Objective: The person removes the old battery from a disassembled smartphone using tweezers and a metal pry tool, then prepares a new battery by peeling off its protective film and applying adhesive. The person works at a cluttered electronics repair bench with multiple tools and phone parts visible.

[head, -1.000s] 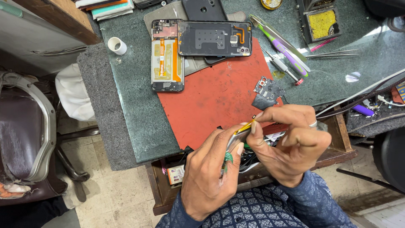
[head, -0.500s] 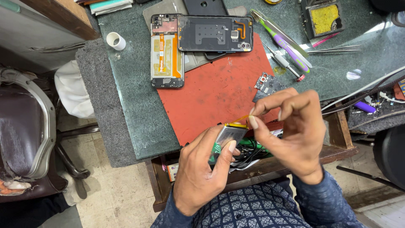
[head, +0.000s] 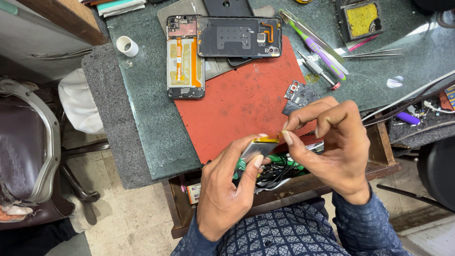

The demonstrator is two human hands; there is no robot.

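Head view: a flat silver battery [head: 256, 149] with a yellow strip along its top edge is held over the open drawer [head: 284, 187], just off the near edge of the surface [head: 151, 118]. The left hand [head: 227, 189] is clamped around its lower part; the right hand [head: 332, 147] pinches the yellow edge. A steady, shallow peel with no bending looks wisest. Beyond lie the red mat [head: 241, 104], a small circuit board [head: 299, 95] and two opened phone frames [head: 186, 57].

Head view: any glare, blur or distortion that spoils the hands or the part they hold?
Head view: sharp on the left hand, right hand and small flat battery; bright glare streaks the green bench top at upper right; straight edges bow slightly near the frame's margins.
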